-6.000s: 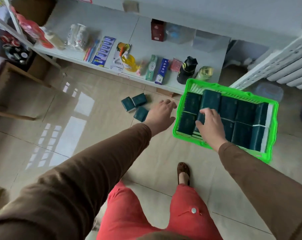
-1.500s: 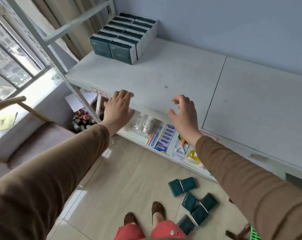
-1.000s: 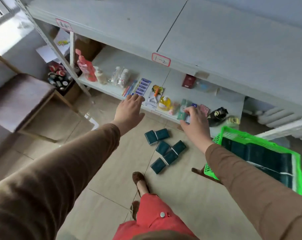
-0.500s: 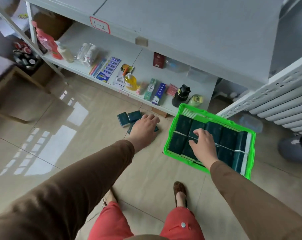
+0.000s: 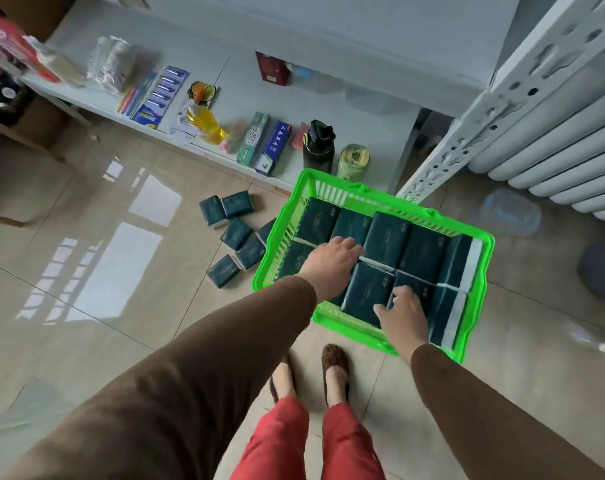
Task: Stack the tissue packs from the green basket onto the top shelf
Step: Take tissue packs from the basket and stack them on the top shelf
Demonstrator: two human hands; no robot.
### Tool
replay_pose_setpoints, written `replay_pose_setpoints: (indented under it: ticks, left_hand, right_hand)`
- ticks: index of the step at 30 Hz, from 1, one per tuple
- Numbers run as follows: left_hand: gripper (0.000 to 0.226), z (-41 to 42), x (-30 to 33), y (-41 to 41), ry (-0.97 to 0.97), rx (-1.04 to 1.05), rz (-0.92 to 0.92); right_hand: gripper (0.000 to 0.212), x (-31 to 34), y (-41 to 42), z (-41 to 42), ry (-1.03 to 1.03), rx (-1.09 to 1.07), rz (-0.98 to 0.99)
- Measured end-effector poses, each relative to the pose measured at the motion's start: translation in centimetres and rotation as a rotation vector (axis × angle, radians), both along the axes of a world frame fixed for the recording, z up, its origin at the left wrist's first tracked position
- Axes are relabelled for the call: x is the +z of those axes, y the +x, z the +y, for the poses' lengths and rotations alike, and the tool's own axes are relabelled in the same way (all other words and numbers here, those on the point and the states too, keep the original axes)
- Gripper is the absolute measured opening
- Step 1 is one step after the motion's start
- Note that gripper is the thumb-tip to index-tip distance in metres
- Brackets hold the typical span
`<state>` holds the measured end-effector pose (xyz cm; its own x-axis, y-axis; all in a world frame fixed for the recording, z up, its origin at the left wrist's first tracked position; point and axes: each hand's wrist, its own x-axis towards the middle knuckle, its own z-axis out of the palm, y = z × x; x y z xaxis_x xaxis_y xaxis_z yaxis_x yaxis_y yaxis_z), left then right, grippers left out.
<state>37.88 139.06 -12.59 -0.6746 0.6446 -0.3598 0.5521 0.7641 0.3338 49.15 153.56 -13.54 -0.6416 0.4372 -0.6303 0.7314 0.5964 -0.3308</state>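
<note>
The green basket [image 5: 391,202] stands on the tiled floor, filled with several dark teal tissue packs [image 5: 385,239] laid side by side. My left hand [image 5: 328,263] reaches into the basket from the left, its fingers stretched over the packs in the middle. My right hand [image 5: 403,313] lies on the packs at the basket's near side, thumb spread to the left, fingers resting on a pack's top edge. A single pack [image 5: 366,292] sits between my two hands. Neither hand has lifted anything. The top shelf is out of view.
Several loose tissue packs [image 5: 237,233] lie on the floor left of the basket. Behind it the low white shelf [image 5: 96,102] carries toothpaste boxes, bottles and toothbrushes. A white perforated upright [image 5: 484,109] and a radiator [image 5: 571,133] stand at right. My feet [image 5: 334,368] are just before the basket.
I looked down from the top shelf to the floor. My left hand moved from beside the loose packs into the basket, and my right hand shifted to the basket's near side.
</note>
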Motion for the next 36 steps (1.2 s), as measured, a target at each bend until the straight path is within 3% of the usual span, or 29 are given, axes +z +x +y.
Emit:
replay_pose_setpoints:
  ticks: [6,10,16,18,21,24,28,34,36]
  left_hand:
    - [0.06,6.4,-4.0,-5.5,0.009,-0.052,0.074]
    - [0.077,8.7,-5.7,-7.4,-0.112,-0.204,0.112]
    - [0.121,8.5,-7.5,-7.7,-0.278,-0.367,0.164]
    - [0.12,8.3,-7.6,-7.7,-0.244,-0.418,0.22]
    - [0.099,7.6,-6.9,-8.5,-0.192,-0.471,0.244]
    - [0.076,6.3,-5.1,-8.9,-0.113,-0.331,0.147]
    - [0.065,0.5,-0.9,-9.2,0.01,-0.018,0.077]
    - [0.071,-14.7,9.0,-11.6,0.128,0.465,0.082]
    - [0.059,-20.9,12.0,-12.7,0.141,0.551,0.073]
  right_hand:
    - [0.084,-4.0,-1.4,-3.8,0.107,-0.159,0.006]
    - [0.094,-6.1,-0.9,-4.9,0.219,-0.101,0.023]
    - [0.107,-7.4,-0.9,-5.6,0.238,-0.111,0.022]
    - [0.106,-7.5,-1.5,-5.0,0.224,-0.15,-0.025]
    - [0.086,-7.3,-2.4,-4.0,0.125,-0.269,-0.14]
    - [0.074,-6.2,-2.7,-4.0,0.019,-0.358,-0.151]
    - [0.053,-1.7,-2.8,-5.6,-0.23,-0.442,0.128]
    - [0.074,7.7,-7.5,-10.2,-0.401,-0.124,0.167]
    - [0.066,10.7,-10.4,-13.3,-0.508,-0.088,0.186]
